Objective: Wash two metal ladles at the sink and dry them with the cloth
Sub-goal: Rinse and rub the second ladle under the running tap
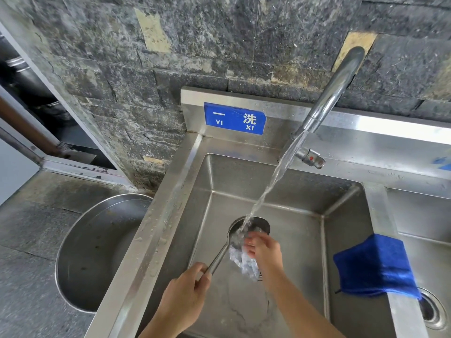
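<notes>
While water (273, 181) runs, left hand (185, 292) clamped on ladle (220, 256) handle, bowl under stream. Right hand (263, 251) fingers loosely curled, rubbing bowl. Cloth (373, 267) kept dry on sink (156, 215) divider.

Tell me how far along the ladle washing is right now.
Nothing looks finished yet. In hand: the left hand holds one ladle by its handle under the running faucet, and the right hand rubs its bowl in the stream. Left: drying, since the blue cloth hangs unused on the sink divider. A second ladle isn't visible, so its state is unknown.
</notes>
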